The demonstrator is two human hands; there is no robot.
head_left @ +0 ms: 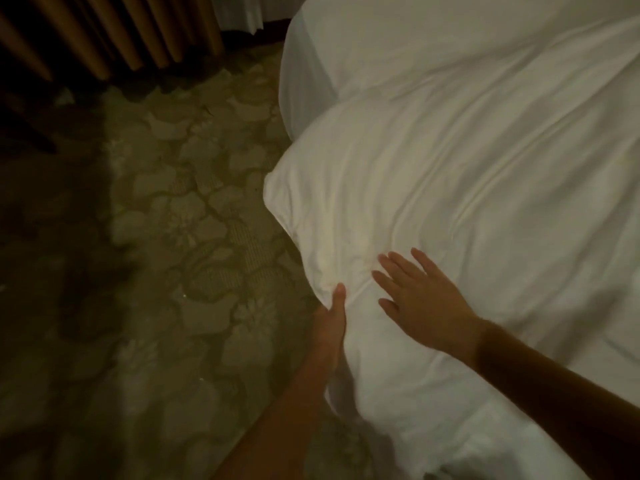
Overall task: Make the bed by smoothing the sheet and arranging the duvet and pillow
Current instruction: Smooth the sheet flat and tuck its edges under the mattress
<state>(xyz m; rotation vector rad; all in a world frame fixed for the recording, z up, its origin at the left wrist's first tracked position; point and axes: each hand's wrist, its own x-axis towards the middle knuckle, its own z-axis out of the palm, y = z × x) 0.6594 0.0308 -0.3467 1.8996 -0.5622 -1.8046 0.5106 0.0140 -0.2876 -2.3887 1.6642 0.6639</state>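
A white duvet (467, 188) lies wrinkled over the bed, its puffy corner hanging past the bed's left edge. My left hand (330, 317) grips the duvet's side edge from underneath, thumb on top and fingers hidden in the fabric. Flat on top of the duvet, just right of that spot, rests my right hand (415, 296) with fingers spread and straight. The white sheet (346, 46) shows on the mattress corner at the far end. No pillow is in view.
Patterned floral carpet (156, 237) fills the left half beside the bed. Brown curtains (86, 32) hang at the top left, with a dark shape below them at the far left edge.
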